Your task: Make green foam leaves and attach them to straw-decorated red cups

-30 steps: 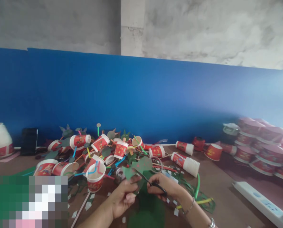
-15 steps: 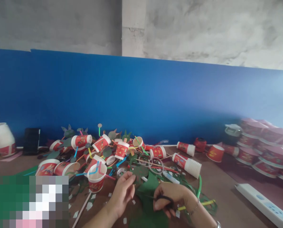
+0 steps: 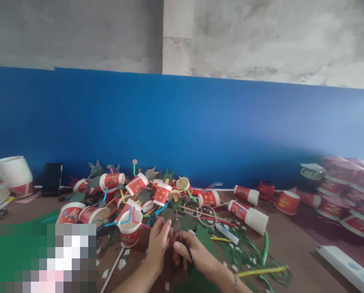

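Observation:
My left hand (image 3: pixel 158 245) is closed in a pinch, and a small dark green paper disc (image 3: pixel 169 214) shows at its fingertips. Close beside it, my right hand (image 3: pixel 191 252) grips scissors (image 3: pixel 186 249) by their black handles. The blades point up and away, near the disc, and look slightly apart. Under and behind my right hand lies a sheet of green paper (image 3: pixel 205 238). A red and white paper cup (image 3: pixel 130 228) with bent blue and pink straws stands left of my left hand.
Decorated cups (image 3: pixel 137 184) with straws are heaped at the back. To the right lie a cup stack (image 3: pixel 252 217), a glue tube (image 3: pixel 227 234), a tape ring (image 3: pixel 207 216), green scraps (image 3: pixel 243 248) and a white power strip (image 3: pixel 347 262). Pink-topped cups (image 3: pixel 334 205) are piled far right.
My right hand has lifted the scissors off the green paper and turned the blades upward beside my left hand. The dark disc now shows at my left fingertips. The view has shifted slightly left.

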### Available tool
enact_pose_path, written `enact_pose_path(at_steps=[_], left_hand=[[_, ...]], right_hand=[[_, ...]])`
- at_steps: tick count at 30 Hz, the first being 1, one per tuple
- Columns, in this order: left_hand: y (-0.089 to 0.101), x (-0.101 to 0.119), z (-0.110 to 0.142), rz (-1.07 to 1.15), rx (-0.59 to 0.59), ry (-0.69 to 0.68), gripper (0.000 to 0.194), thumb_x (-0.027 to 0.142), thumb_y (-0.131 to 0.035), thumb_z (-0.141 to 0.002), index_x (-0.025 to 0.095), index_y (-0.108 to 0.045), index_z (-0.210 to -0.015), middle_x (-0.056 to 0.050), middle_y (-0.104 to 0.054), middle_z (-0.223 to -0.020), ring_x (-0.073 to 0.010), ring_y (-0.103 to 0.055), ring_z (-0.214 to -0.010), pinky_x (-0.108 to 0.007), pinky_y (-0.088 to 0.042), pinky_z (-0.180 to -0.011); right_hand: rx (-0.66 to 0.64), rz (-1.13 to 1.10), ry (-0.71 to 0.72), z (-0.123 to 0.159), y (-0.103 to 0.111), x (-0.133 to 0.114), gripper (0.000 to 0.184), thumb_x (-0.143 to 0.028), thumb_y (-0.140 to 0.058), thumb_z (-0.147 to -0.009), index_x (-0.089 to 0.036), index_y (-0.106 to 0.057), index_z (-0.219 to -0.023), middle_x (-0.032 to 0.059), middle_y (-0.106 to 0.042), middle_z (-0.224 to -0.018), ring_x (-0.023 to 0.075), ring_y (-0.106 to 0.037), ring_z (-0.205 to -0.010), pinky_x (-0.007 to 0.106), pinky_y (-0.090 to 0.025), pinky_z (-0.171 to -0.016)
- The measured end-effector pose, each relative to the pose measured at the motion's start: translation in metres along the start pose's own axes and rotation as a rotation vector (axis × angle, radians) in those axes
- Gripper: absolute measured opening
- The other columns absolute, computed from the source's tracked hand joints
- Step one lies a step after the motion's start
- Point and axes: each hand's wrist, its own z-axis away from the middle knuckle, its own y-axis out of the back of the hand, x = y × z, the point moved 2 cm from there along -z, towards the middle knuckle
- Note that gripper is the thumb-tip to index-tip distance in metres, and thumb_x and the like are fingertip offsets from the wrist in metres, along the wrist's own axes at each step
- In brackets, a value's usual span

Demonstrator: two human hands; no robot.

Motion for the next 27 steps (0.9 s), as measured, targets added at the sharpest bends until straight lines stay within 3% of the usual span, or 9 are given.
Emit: enact_pose_path(at_steps=[9,18,27], left_hand=[[0.0,-0.001,-0.002,-0.051,-0.048,-0.059,0.036,0.044,-0.069,-0.066,0.019,-0.044,-0.062,0.007,-0.041,-0.055,-0.0091,-0.042,-0.051,-0.02,-0.035,-0.051],[-0.002,0.003,0.005,-0.138,-0.07,-0.058,0.04,0.05,-0.067,-0.066,0.019,-0.042,-0.059,0.008,-0.038,-0.051,-0.0077,-0.034,-0.046,-0.019,-0.028,-0.045],[0.0,-0.001,0.001,-0.128,-0.091,-0.087,0.038,0.047,-0.067,-0.069,0.019,-0.043,-0.059,0.007,-0.04,-0.052,-0.0084,-0.035,-0.049,-0.02,-0.03,-0.048]], right_hand=[[0.069,0.008,0.062,-0.005,0.003,0.009,0.056,-0.067,-0.061,-0.067,-0.014,-0.053,-0.082,-0.0029,-0.055,-0.052,0.0076,-0.05,-0.04,0.015,-0.033,-0.036],[0.113,-0.012,0.033,0.001,0.006,0.011,0.057,-0.067,-0.062,-0.066,-0.014,-0.052,-0.085,-0.0024,-0.057,-0.05,0.0086,-0.051,-0.039,0.014,-0.033,-0.032],[0.107,-0.022,0.052,0.002,0.004,0.012,0.056,-0.066,-0.062,-0.067,-0.014,-0.052,-0.084,-0.0021,-0.056,-0.05,0.0083,-0.05,-0.039,0.014,-0.034,-0.032]])
